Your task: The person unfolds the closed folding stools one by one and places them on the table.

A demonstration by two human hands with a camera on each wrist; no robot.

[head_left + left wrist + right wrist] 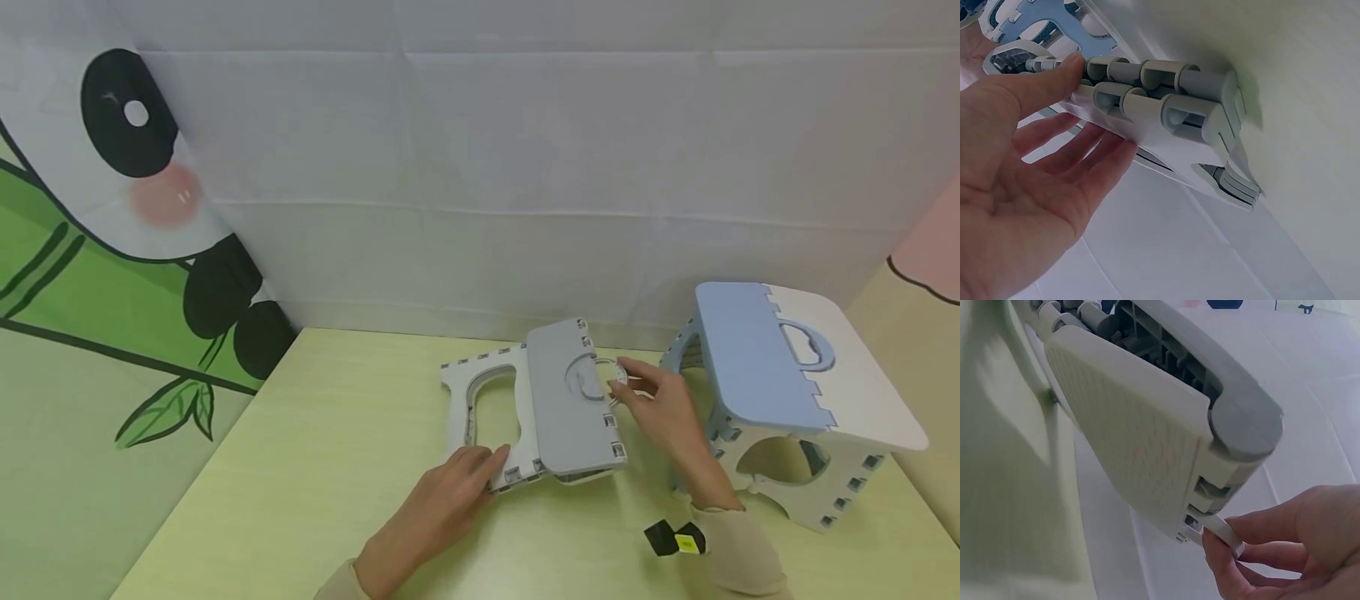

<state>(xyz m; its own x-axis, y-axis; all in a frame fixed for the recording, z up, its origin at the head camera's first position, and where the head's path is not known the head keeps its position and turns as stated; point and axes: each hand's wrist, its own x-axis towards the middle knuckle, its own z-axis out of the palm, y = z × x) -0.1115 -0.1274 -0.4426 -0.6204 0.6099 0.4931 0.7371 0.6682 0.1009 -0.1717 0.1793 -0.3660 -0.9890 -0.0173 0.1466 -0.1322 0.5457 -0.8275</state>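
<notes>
A grey and white folding stool (pixel 570 400) lies partly folded on the table, its leg panel (pixel 457 417) with an arched cutout pointing left. My left hand (pixel 457 492) grips the near edge of that panel. In the left wrist view the thumb lies on the hinge knuckles (pixel 1166 75) and the fingers are beneath. At the other side my right hand (pixel 663 408) pinches the stool's white loop handle (pixel 621 375) between thumb and fingers. The right wrist view shows the handle (pixel 1222 534) pulled out from the stool's edge, beside a white textured panel (pixel 1135 431).
A blue and white folding stool (pixel 757 358) stands unfolded on the right, close to my right forearm. The pale yellow-green table (pixel 300 500) backs onto a light cloth wall (pixel 487 167). A cartoon panda print (pixel 150 167) covers the left side.
</notes>
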